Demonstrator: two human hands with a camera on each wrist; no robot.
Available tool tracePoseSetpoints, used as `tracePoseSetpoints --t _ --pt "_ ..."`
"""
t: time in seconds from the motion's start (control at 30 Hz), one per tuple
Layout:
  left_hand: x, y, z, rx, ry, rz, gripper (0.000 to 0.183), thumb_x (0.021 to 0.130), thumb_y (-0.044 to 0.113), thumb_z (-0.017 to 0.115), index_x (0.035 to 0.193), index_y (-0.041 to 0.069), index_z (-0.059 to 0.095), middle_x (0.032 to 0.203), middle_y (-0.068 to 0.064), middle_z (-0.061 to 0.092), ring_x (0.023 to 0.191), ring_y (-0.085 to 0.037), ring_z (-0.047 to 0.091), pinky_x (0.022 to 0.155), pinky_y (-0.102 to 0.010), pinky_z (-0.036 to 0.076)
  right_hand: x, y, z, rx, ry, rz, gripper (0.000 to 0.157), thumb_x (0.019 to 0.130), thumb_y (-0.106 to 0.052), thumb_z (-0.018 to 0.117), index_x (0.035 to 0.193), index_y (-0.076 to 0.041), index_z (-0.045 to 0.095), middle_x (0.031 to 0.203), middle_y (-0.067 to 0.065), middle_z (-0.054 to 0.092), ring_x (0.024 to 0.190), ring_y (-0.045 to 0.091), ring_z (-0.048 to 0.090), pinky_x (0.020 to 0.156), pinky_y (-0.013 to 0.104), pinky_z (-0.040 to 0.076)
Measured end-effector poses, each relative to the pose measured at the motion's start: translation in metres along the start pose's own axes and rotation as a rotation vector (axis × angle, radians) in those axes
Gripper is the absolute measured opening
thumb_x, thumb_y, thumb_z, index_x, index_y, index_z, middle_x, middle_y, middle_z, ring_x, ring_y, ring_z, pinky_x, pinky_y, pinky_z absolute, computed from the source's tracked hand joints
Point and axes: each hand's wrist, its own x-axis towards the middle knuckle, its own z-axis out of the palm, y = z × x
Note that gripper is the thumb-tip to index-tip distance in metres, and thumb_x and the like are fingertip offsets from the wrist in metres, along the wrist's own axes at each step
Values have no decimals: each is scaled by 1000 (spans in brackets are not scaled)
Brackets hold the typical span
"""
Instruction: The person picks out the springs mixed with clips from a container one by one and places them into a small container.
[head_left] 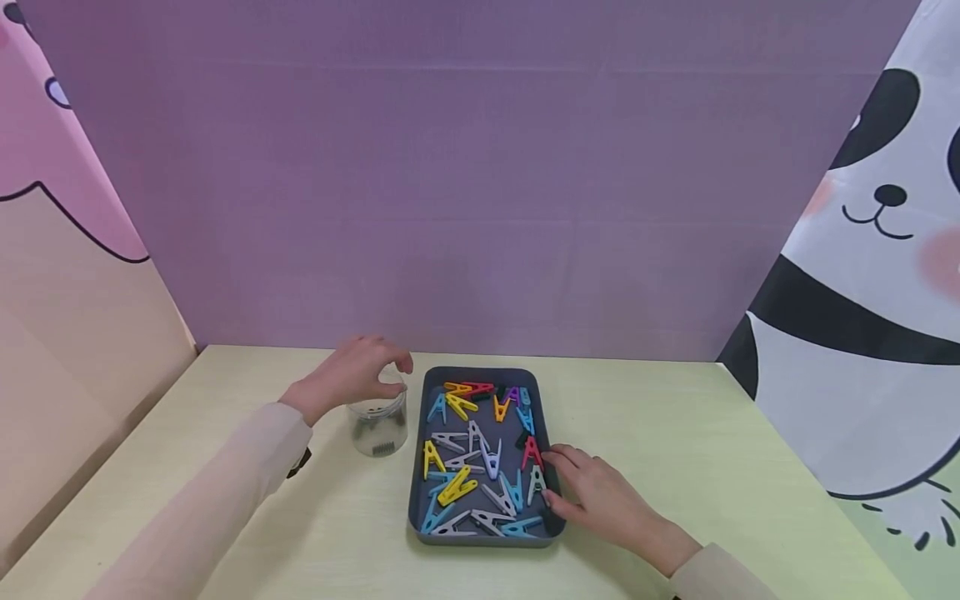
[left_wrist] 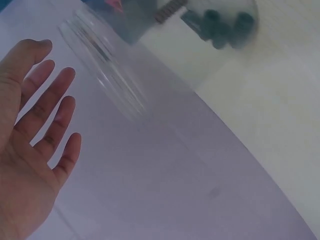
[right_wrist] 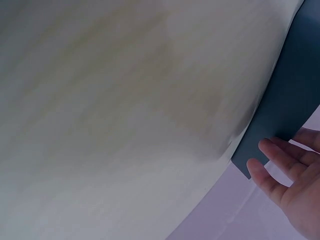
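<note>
A dark grey tray [head_left: 491, 540] holds many plastic clothespins in several colours, among them a yellow clothespin [head_left: 456, 486] and a red clothespin [head_left: 532, 452]. To its left stands a clear jar [head_left: 369, 433] with a few small dark objects at the bottom, their kind unclear. My left hand [head_left: 356, 377] is over the jar's mouth, fingers bent and spread, nothing between them; the left wrist view shows these fingers [left_wrist: 52, 107] apart from the jar's rim [left_wrist: 102, 65]. My right hand [head_left: 600, 496] touches the tray's right side with loosely spread fingers [right_wrist: 282, 155].
Both objects stand on a pale wooden table [head_left: 720, 467]. A purple backdrop [head_left: 480, 192] rises behind its far edge. Printed panels flank the table, with a panda [head_left: 885, 333] on the right one.
</note>
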Motion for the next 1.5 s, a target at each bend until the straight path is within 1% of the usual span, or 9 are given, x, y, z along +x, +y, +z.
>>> tracePoseSetpoints --t 0.17,0.3,0.5,0.77,1.0,1.1,1.27,1.37,1.5 --pt "8 14 6 -14 -11 26 23 79 29 69 100 20 65 100 4 66 96 -16 52 96 -43 35 0 2 1 -3 14 -14 47 83 -38 62 118 -6 57 119 9 57 103 21 58 83 38 50" --pt "15 26 14 -3 -36 38 24 80 34 68 101 23 65 101 9 66 97 -13 52 98 -40 34 0 2 0 0 6 -11 48 83 -38 61 118 -7 56 119 8 57 104 21 58 83 38 50" --pt "25 42 27 31 -69 79 24 79 34 68 102 25 66 98 12 66 92 -9 51 91 -33 39 0 0 -2 1 -5 -5 48 83 -39 61 118 -7 56 119 9 57 104 22 58 83 38 50" --pt "33 61 49 -3 -132 105 25 79 32 70 102 25 66 103 9 66 96 -11 51 92 -35 39 -1 1 -3 1 -10 3 48 83 -39 61 118 -7 56 120 9 57 105 22 57 84 38 50" --pt "43 76 64 21 -190 156 29 80 34 68 106 21 65 104 7 67 96 -13 52 89 -34 39 -2 2 -2 1 -10 5 47 83 -38 61 118 -7 56 120 9 57 104 22 58 84 39 50" --pt "47 82 71 39 -196 157 31 79 36 69 107 22 65 103 9 67 98 -13 51 90 -34 39 -2 2 -1 -3 -2 -2 47 83 -38 61 118 -7 56 119 9 57 102 22 59 83 38 50" --pt "57 89 85 65 -184 168 31 78 37 70 106 25 64 101 14 66 101 -11 53 90 -34 39 -3 3 -2 -11 24 -22 46 83 -38 61 117 -7 57 118 8 57 100 21 60 82 37 50" --pt "63 94 91 66 -191 174 30 78 36 70 105 26 64 101 14 66 105 -12 54 97 -38 37 -3 3 -2 -10 39 -34 46 83 -37 62 117 -6 57 117 8 58 99 20 60 82 37 51" --pt "69 100 95 81 -207 173 31 78 37 70 106 26 64 100 15 66 101 -12 53 98 -38 37 -4 3 -1 -6 42 -37 45 83 -37 62 116 -6 57 116 8 58 98 20 60 82 37 51"
